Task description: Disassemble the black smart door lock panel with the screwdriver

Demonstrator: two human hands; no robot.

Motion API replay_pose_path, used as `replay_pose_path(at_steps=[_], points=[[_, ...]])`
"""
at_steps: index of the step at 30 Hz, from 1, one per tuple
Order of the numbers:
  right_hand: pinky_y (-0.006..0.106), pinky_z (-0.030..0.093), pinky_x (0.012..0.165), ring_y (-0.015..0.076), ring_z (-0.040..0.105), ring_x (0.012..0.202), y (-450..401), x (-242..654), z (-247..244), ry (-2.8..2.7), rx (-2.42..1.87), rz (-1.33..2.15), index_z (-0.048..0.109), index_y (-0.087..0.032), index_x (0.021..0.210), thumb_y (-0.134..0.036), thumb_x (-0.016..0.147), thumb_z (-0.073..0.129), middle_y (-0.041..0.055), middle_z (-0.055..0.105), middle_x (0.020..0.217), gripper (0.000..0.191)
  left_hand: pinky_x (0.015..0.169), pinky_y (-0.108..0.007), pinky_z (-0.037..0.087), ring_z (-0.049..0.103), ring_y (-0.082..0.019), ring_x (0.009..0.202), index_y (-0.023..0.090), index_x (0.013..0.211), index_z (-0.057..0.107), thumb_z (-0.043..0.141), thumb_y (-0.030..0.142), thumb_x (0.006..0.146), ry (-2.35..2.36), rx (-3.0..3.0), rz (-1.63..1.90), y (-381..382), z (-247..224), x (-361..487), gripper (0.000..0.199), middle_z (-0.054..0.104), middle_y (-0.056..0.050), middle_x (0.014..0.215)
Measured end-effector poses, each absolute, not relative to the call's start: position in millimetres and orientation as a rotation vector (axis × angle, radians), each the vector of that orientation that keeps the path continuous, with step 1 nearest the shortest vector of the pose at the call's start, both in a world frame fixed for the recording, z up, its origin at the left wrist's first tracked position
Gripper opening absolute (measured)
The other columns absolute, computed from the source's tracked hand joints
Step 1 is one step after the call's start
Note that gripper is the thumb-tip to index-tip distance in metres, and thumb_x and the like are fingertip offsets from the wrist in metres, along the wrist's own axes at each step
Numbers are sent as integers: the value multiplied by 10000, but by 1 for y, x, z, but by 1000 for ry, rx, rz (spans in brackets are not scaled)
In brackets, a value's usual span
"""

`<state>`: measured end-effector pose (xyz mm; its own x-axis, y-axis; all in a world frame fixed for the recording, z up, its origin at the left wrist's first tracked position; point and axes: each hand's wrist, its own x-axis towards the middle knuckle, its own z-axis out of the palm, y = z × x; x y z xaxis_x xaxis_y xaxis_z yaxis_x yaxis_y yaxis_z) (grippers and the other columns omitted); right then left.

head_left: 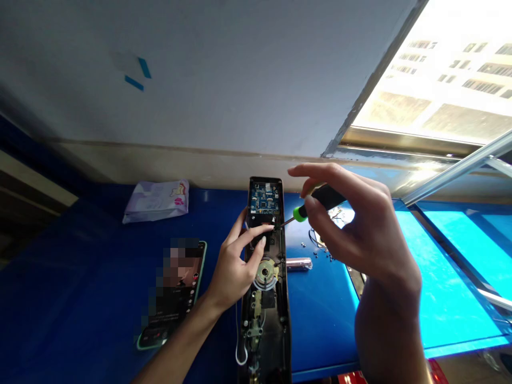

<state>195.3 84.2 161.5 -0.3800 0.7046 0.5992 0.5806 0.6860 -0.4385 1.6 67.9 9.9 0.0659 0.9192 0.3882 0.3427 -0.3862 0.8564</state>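
- a long, dark metal door-lock body (266, 288) lies opened up on the blue counter (80, 298), its length running away from the person; a blue circuit board (264, 199) shows at its far end, a round brass-coloured disc (266, 272) sits near the middle, and a white wire (240, 349) loops out at its near left edge.
- the left hand (236, 261) rests against the lock's left side, fingers (260, 230) stretched across the dark part just below the circuit board and pressing on it; they are spread, not closed round anything.
- the right hand (360, 229) hovers above and to the right of the lock, its fingers pinched round a screwdriver with a black handle and green collar (316, 204).
- the screwdriver's thin shaft slants down and left, its tip meeting the lock just beside the left fingertips, below the circuit board.
- just beside the lock's right edge lies a small clear cylindrical piece (299, 263); a few tiny dark screws (320, 255) are scattered near it, beneath the right hand.
- to the left of the lock, well apart, a phone in a pale green case (172, 293) lies flat with its screen lit.
- farther back on the left, near the wall, sits a soft pale purple packet (157, 200).
- a bright window (440, 69) fills the upper right.
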Motion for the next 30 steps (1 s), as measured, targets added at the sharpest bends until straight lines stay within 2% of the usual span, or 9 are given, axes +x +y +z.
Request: replay_pose_path(at_steps=[2,4,6,9,11,16,19,24,30], points=[[291,511,594,111,621,615,87,195,160,-2032,-1034,133,744,-204,1064,-226,945,711,-10,718,796,125,1285,-453,399,511,-263,1497,287,1238,762,608,304,1021,1263,1791,1319,68,9,1,267,515,-44,1615],[289,506,582,108,627,598,89,196,159,-2008,-1046,131,748,-218,960,-263,938,759,-19,730,762,51,1288,-462,395,507,-267,1499,293,1238,762,610,306,1020,1263,1785,1318,68,8,1,266,519,-41,1611],[280,529,600,112,663,647,90,199,159,-2032,-1017,164,755,-231,1029,-244,967,720,-5,761,854,73,1285,-462,401,516,-263,1491,299,1243,759,608,305,1022,1257,1773,1319,68,7,1,267,515,-40,1613],[277,557,630,122,678,732,88,202,161,-2109,-955,197,696,-220,1274,-146,969,615,23,745,984,324,1277,-469,415,522,-261,1484,304,1246,754,607,306,1023,1257,1761,1328,67,8,1,267,515,-41,1613],[291,571,670,141,688,800,87,203,162,-2136,-927,203,660,-206,1326,-106,918,606,34,730,1025,424,1274,-479,417,522,-268,1484,304,1245,753,608,309,1022,1266,1761,1328,67,8,1,266,517,-43,1611],[288,533,574,101,625,587,90,200,160,-2068,-979,140,723,-207,1108,-284,916,789,-18,737,825,217,1277,-476,414,517,-275,1491,307,1241,755,611,317,1020,1297,1777,1319,67,9,1,264,512,-39,1616],[283,535,558,105,642,591,91,200,159,-2061,-980,179,727,-231,1077,-277,963,738,-21,740,810,124,1278,-474,413,526,-272,1482,301,1233,759,612,319,1019,1304,1776,1317,66,10,1,260,520,-45,1608],[287,604,682,144,709,779,87,201,163,-2103,-903,296,629,-249,1291,-65,855,633,9,735,1005,473,1271,-494,421,534,-278,1474,291,1229,760,610,327,1018,1306,1768,1309,66,11,2,261,528,-58,1597],[292,507,543,113,621,605,88,200,160,-2076,-964,108,696,-228,981,-215,903,765,-28,711,785,105,1280,-526,399,497,-287,1506,296,1228,759,617,335,1014,1325,1773,1309,66,10,1,260,518,-56,1607]])
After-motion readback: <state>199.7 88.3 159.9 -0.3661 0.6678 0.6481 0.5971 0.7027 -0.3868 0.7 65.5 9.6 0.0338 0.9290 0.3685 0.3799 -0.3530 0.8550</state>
